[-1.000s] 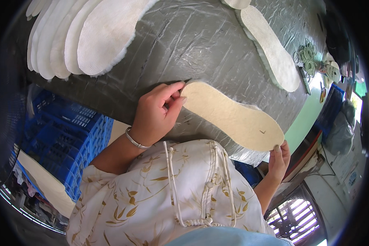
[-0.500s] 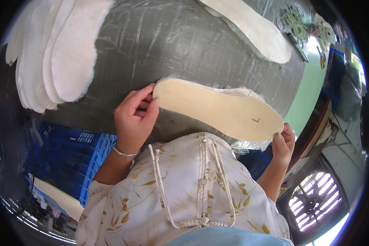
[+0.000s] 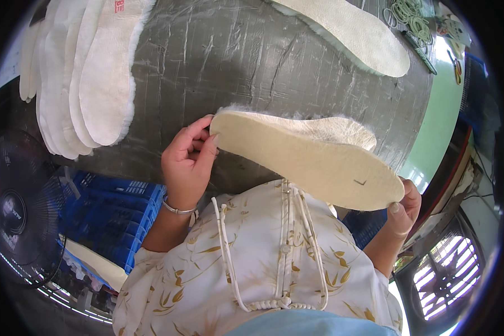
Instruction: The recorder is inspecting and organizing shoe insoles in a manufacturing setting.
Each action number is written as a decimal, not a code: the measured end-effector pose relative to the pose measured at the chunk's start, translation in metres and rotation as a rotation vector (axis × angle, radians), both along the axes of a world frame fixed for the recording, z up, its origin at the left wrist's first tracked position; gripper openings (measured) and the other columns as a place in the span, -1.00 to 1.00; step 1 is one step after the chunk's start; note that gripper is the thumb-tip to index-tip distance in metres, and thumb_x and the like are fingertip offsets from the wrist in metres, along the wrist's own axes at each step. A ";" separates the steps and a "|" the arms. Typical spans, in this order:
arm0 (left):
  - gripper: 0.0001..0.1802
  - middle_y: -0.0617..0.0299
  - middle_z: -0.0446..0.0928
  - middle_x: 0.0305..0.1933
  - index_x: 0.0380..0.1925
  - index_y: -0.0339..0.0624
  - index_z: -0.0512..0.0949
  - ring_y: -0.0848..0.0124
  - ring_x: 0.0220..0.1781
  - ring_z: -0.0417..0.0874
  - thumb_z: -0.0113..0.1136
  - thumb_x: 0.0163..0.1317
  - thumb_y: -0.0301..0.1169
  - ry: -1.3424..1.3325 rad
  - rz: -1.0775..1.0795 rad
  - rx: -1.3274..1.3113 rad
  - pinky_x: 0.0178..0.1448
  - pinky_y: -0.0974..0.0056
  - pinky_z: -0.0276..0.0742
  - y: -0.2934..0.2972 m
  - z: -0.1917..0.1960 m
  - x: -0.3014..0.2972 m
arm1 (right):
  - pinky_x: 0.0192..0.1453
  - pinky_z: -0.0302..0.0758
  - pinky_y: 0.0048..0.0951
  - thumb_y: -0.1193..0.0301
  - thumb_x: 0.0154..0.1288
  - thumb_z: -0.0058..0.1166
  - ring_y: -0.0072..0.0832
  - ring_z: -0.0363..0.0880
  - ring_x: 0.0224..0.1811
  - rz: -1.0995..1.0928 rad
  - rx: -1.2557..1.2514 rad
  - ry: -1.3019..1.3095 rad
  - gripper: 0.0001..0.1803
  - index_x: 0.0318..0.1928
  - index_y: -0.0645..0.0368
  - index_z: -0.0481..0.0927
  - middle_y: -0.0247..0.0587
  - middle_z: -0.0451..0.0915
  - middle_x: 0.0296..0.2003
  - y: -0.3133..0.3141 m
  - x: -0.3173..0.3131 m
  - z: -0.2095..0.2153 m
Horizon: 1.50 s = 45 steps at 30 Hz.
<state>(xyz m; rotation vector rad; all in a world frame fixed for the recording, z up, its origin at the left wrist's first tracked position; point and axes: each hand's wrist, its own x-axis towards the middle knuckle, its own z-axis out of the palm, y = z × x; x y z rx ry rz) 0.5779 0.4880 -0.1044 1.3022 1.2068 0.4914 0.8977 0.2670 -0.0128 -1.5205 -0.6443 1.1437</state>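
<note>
Both hands point(image 3: 187, 159) point(image 3: 404, 208) hold cream insole point(image 3: 311, 162) by ends.

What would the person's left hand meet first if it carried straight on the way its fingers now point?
The left hand already pinches one end of the cream, fleece-edged insole, fingers pointing right along it. Going on, it would probably just slide along that insole; depth beyond, over the grey plastic-wrapped table, is unclear.

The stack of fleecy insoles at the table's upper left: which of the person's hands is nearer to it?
Left. The left hand grips the held insole just below and right of the stack of insoles; the right hand holds its far end.
</note>
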 end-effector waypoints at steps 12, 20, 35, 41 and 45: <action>-0.67 0.28 0.56 -0.33 0.05 -0.33 0.55 0.62 -0.42 0.54 0.21 0.27 -0.59 0.059 0.042 0.017 -0.35 0.51 0.54 0.001 0.001 0.001 | -0.06 0.39 -0.58 0.53 0.29 0.13 -0.62 0.52 -0.21 -0.195 -0.296 0.021 -0.91 -0.25 0.31 0.57 -0.28 0.63 -0.25 0.009 0.002 -0.040; -0.66 0.27 0.55 -0.33 0.06 -0.34 0.54 0.62 -0.42 0.54 0.21 0.27 -0.57 0.073 0.043 0.007 -0.35 0.51 0.54 0.000 0.005 0.005 | -0.12 0.45 -0.61 0.53 0.27 0.20 -0.64 0.57 -0.27 -0.217 -0.345 0.060 -0.91 -0.26 0.30 0.60 -0.27 0.66 -0.31 0.006 0.008 -0.053; -0.65 0.23 0.58 -0.19 0.11 -0.37 0.49 0.61 -0.33 0.55 0.15 0.34 -0.52 0.111 0.001 -0.005 -0.31 0.51 0.51 0.000 0.005 0.002 | -0.12 0.49 -0.56 0.59 0.23 0.23 -0.62 0.57 -0.25 -0.219 -0.330 0.090 -0.93 -0.29 0.32 0.62 -0.21 0.68 -0.25 0.010 0.008 -0.058; -0.66 0.24 0.58 -0.24 0.10 -0.38 0.50 0.61 -0.35 0.55 0.15 0.33 -0.54 0.137 0.012 -0.012 -0.33 0.52 0.50 0.002 0.008 0.003 | -0.08 0.49 -0.56 0.62 0.21 0.23 -0.62 0.56 -0.20 -0.202 -0.307 0.076 -0.94 -0.30 0.34 0.63 -0.17 0.67 -0.18 0.012 0.007 -0.056; -0.66 0.23 0.58 -0.26 0.09 -0.38 0.50 0.61 -0.38 0.56 0.15 0.32 -0.56 0.141 0.000 0.006 -0.34 0.52 0.52 0.003 0.005 0.002 | -0.21 0.48 -0.65 0.59 0.20 0.25 -0.68 0.55 -0.27 -0.222 -0.366 0.063 -0.92 -0.30 0.35 0.63 -0.21 0.66 -0.21 0.012 0.007 -0.058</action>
